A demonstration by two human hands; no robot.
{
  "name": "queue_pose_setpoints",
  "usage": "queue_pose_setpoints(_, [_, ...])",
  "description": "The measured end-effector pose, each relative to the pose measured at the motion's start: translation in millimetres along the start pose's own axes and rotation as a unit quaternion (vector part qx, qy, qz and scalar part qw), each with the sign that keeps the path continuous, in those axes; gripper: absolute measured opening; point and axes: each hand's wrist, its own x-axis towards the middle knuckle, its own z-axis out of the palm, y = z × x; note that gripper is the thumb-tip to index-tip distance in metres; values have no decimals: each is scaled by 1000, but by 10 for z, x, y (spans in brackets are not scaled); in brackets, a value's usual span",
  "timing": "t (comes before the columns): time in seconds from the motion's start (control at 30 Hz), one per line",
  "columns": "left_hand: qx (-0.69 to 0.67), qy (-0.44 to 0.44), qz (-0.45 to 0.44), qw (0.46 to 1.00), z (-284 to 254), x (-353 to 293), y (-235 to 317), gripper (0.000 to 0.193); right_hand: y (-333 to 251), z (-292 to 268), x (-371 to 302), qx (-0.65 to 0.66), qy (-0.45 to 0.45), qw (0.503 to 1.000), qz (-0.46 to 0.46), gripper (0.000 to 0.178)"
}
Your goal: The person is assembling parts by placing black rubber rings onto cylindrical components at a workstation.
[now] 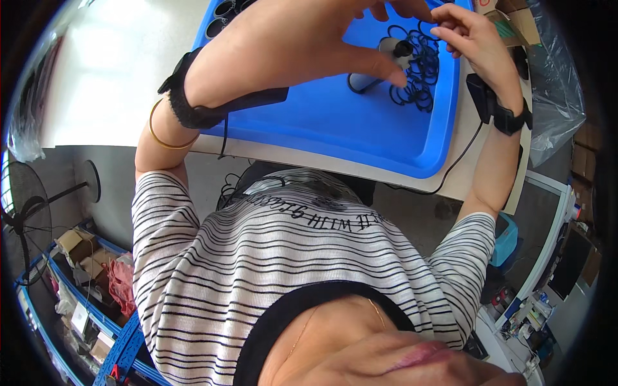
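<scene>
My left hand (302, 48) reaches over a blue tray (302, 122), thumb stretched away from the other fingers, which bend at the upper edge of the view. Below that thumb, a grey cylinder with a black end (368, 78) stands tilted in the tray, partly covered by the thumb. Loose thin black rings (421, 71) lie in a heap to the cylinder's right. Above the heap my right hand (470, 35) is closed in a pinch, close to the left fingertips. What lies between its fingertips is too small to make out.
More black-rimmed cylinders (219, 27) are at the tray's far left. The tray rests on a pale table (109, 83). An open cardboard box (515, 22) and clear plastic sheeting (557, 83) are at the right. A black cable (444, 183) runs from the right wrist strap over the table's edge.
</scene>
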Motion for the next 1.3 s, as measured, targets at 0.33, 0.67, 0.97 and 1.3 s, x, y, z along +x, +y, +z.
queue_pose_setpoints(0.33, [-46, 56, -20, 997, -25, -7, 14, 32, -264, -162, -139, 117, 77, 989, -42, 12])
queue_pose_setpoints(0.67, [-44, 53, -59, 996, -312, 55, 355, 24, -209, -100, -59, 412, -19, 870, -270, 13])
queue_pose_setpoints(0.97, [60, -65, 4, 996, -385, 839, 271, 27, -313, -219, -197, 486, -15, 813, -319, 13])
queue_pose_setpoints(1.3, [-139, -197, -132, 962, -107, 1211, 39, 17, -420, -356, -329, 306, 124, 931, -159, 15])
